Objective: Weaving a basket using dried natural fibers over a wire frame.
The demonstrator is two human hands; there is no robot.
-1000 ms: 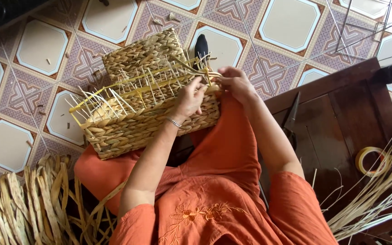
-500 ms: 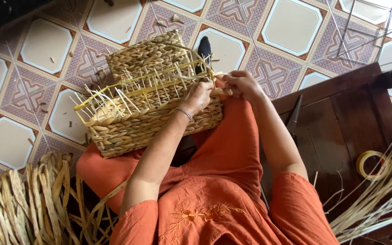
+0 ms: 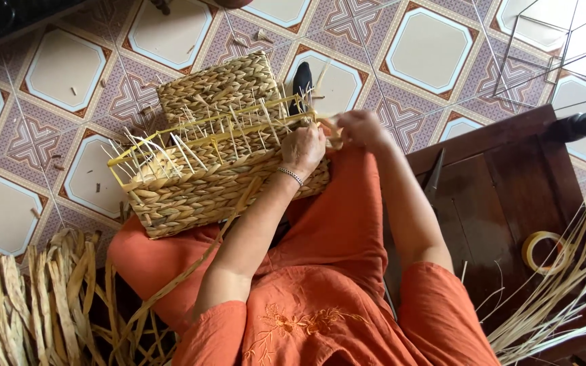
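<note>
The left hand point(image 3: 304, 148) is closed over the near corner of the rim of a woven basket point(image 3: 218, 163), its fingers curled down onto the yellow frame wire there, a beaded bracelet point(image 3: 291, 176) at the wrist. The right hand point(image 3: 359, 127) sits just beside it at the same corner, fingers pinched on a pale straw strand point(image 3: 332, 131) that runs between the two hands; how tightly it grips cannot be told. The basket is rectangular, braided from tan fibre, and rests tilted on the person's lap against the orange garment point(image 3: 334, 271), its long axis running from the lower left up toward the hands at the right, its open mouth facing up and slightly away. Loose straw ends point(image 3: 191, 139) stick up all along the rim and the yellow frame. A long strand point(image 3: 191, 271) trails from the basket down across the lap. To the left on the patterned tiled floor point(image 3: 428, 47) lies a heap of flat dried leaves point(image 3: 28, 305). To the right stands a dark wooden tabletop point(image 3: 496, 203) bearing a roll of tape point(image 3: 542, 252) and a sheaf of thin pale reeds point(image 3: 557, 298) fanning off its near edge.
</note>
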